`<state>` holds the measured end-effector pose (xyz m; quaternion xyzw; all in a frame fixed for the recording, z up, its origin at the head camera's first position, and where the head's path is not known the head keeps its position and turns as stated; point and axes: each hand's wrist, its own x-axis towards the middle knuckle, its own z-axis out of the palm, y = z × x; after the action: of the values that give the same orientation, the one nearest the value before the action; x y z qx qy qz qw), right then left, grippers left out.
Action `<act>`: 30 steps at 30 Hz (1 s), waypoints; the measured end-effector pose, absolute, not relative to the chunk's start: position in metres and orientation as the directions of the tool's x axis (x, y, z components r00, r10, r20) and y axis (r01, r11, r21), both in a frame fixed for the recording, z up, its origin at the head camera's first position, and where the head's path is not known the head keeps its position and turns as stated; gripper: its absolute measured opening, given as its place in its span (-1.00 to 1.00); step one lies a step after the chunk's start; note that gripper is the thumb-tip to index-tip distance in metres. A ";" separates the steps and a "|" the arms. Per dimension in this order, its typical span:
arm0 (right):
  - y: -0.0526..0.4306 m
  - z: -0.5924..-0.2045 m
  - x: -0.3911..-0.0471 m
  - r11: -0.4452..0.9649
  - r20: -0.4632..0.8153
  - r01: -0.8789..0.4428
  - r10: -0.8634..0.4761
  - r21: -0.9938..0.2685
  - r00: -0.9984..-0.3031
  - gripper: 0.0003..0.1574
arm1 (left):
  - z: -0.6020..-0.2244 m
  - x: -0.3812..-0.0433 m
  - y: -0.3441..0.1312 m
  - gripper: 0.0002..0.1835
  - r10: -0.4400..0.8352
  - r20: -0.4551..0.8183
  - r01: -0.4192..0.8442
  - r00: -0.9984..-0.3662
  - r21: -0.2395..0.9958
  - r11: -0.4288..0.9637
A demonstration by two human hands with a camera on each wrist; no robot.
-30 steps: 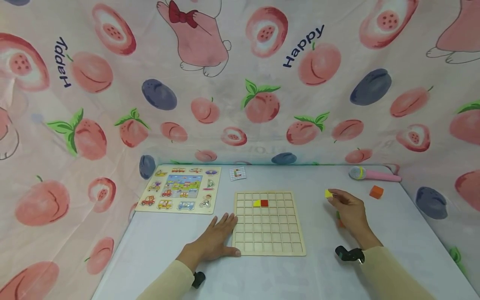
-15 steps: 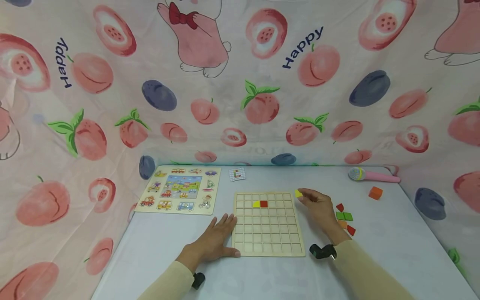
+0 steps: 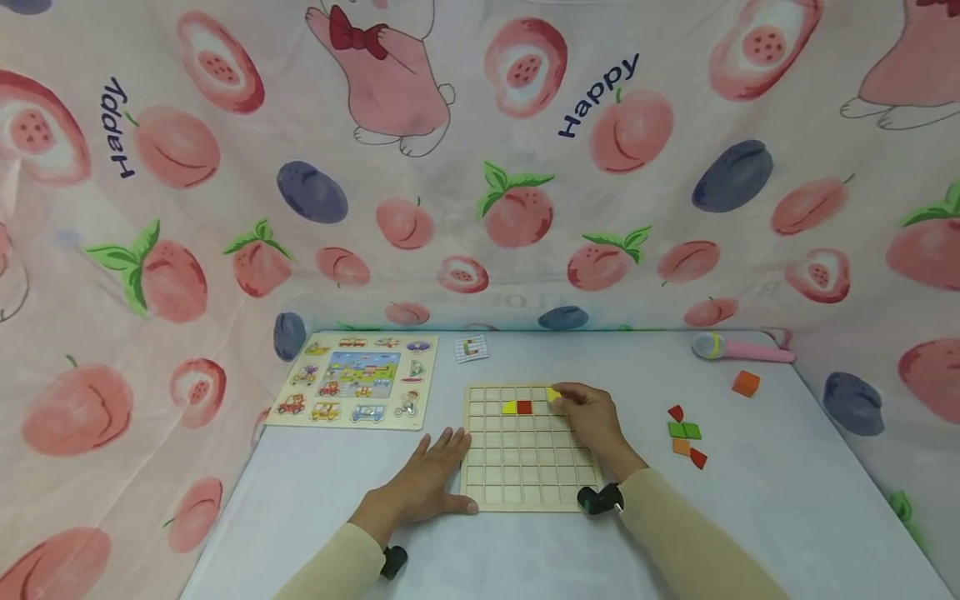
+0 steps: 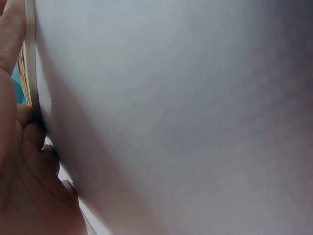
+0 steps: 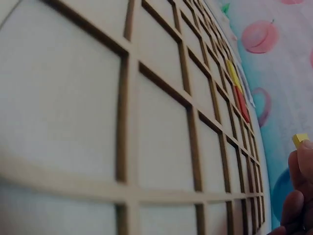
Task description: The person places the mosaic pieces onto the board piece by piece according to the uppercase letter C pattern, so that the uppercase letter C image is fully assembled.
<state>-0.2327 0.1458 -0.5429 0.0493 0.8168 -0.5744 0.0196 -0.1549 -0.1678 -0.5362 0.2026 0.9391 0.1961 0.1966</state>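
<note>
A square wooden grid board [image 3: 517, 475] lies in the middle of the table. Two pieces sit side by side in its second row: a yellow one [image 3: 510, 407] with a slanted edge and a red square [image 3: 524, 407]. My right hand [image 3: 597, 425] pinches another yellow piece [image 3: 553, 394] between thumb and fingers, over the board's upper right part. In the right wrist view that yellow piece [image 5: 299, 139] sticks out past the fingertips. My left hand [image 3: 427, 481] lies with fingers spread at the board's left edge, its thumb at the lower left corner.
To the right lie several loose pieces: red [image 3: 676, 412], green [image 3: 684, 430] and orange [image 3: 681, 447]. Farther back are an orange block [image 3: 746, 383] and a pink toy microphone [image 3: 742, 347]. A vehicle picture puzzle [image 3: 360, 414] and a small pattern card [image 3: 471, 349] are at the back left.
My right hand has carried the yellow piece leftward from beside the loose pieces to over the board, uncovering those pieces. My left hand has stayed at the board's edge.
</note>
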 end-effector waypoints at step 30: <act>0.121 -0.562 -0.234 0.656 0.031 -0.003 0.031 -0.754 -0.999 -0.78 | -0.536 -0.154 -0.169 0.24 0.465 -0.285 0.309 -0.838 0.455 0.835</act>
<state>-0.2340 0.1211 -0.5622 0.0076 0.9098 -0.4144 -0.0203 -0.1541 -0.1691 -0.5361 0.2065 0.9377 0.1994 0.1958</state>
